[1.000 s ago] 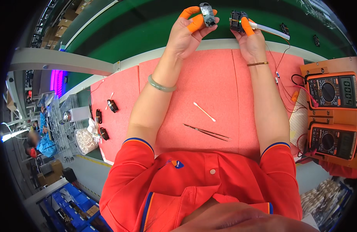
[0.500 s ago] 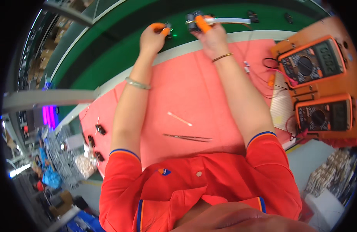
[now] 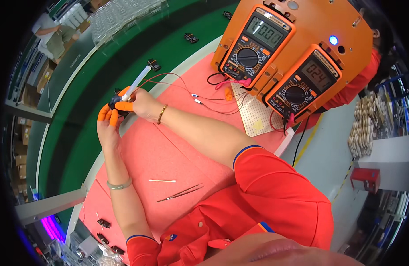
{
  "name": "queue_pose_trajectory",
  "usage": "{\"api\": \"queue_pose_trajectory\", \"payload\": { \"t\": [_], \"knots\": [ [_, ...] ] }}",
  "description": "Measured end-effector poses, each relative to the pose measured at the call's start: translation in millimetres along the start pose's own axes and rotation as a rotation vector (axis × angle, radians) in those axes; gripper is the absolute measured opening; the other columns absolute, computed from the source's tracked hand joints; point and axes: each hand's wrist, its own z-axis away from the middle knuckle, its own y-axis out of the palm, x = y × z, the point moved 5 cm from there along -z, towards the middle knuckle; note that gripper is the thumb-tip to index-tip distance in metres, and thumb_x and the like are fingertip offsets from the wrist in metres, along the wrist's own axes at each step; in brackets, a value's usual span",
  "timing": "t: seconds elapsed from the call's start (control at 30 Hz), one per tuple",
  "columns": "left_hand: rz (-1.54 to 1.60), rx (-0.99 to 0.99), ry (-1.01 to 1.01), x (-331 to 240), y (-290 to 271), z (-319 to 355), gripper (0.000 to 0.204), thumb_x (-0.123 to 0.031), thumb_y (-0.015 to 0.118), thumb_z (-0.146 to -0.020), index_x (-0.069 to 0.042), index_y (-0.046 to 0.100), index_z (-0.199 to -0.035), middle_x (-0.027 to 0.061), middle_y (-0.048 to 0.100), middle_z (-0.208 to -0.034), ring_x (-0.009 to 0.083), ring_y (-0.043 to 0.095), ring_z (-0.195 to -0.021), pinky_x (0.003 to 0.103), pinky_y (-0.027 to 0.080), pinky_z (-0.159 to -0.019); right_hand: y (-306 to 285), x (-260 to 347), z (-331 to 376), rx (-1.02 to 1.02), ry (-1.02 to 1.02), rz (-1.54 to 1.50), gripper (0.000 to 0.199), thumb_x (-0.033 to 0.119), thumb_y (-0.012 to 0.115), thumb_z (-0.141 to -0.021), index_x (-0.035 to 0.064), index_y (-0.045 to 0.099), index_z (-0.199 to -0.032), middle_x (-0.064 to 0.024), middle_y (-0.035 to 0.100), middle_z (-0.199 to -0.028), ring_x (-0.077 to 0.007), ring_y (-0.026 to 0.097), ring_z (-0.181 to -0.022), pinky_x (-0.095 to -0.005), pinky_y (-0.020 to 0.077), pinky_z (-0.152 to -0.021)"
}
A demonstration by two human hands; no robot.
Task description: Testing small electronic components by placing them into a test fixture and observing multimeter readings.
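Our hands at the tabletop's far edge, beside the green conveyor belt (image 3: 124, 66).
Left hand (image 3: 108, 128) grips a small black part (image 3: 114, 103); right hand (image 3: 140, 104) applies a white tube (image 3: 138, 83); work appears midway, metal tweezers (image 3: 180, 193) unused.

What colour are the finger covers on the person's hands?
Orange, on the fingertips of both hands; clearest in the head view.

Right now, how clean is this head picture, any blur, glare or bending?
Head view: sharp in the middle, where the left hand and right hand meet on a small dark part; even, bright light with soft shadows on the pink mat; no strong glare on the two orange meters; fisheye bends the green belt, and the corners go black.
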Motion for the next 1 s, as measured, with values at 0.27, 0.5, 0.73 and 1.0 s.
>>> {"api": "queue_pose_trajectory", "payload": {
  "t": [0.27,0.5,0.73,1.0],
  "knots": [
    [0.202,0.077,-0.013,3.4,0.7,2.5,0.032,-0.005,0.052,-0.08,-0.003,0.044,-0.111,0.0046,0.053,-0.095,0.0085,0.05,-0.08,0.018,0.041,-0.069,3.0,-5.0,-0.7,0.051,0.078,-0.009,0.024,0.002,0.059,-0.074,0.001,0.045,-0.093,-0.0074,0.053,-0.082,-0.014,0.056,-0.071,-0.0263,0.0484,-0.061],
    [0.206,0.185,-0.06,-1.9,-0.3,6.9,0.039,-0.004,0.056,-0.077,-0.006,0.045,-0.115,0.0045,0.051,-0.103,0.0115,0.049,-0.09,0.022,0.04,-0.075,2.2,-14.6,3.1,0.121,0.35,-0.151,0.014,0.012,0.054,-0.08,0.0077,0.047,-0.092,-0.005,0.053,-0.086,-0.0132,0.053,-0.073,-0.0314,0.0455,-0.063],
    [0.198,0.196,0.033,-3.8,5.1,7.8,0.04,-0.005,0.058,-0.076,-0.006,0.047,-0.114,0.0039,0.051,-0.103,0.0117,0.048,-0.091,0.023,0.04,-0.077,0.6,-12.2,3.6,0.142,0.327,-0.126,0.013,0.012,0.054,-0.08,0.0062,0.05,-0.091,-0.005,0.054,-0.083,-0.0133,0.054,-0.073,-0.0312,0.046,-0.065],
    [0.12,0.087,-0.026,5.5,-0.5,1.1,0.045,-0.004,0.056,-0.076,-0.003,0.039,-0.118,0.0081,0.052,-0.102,0.0143,0.05,-0.092,0.025,0.042,-0.079,-1.0,-11.5,-1.9,0.131,0.07,-0.042,0.013,0.011,0.055,-0.079,0.0026,0.053,-0.089,-0.0056,0.056,-0.082,-0.0131,0.055,-0.071,-0.0268,0.0463,-0.064]
  ]
}}
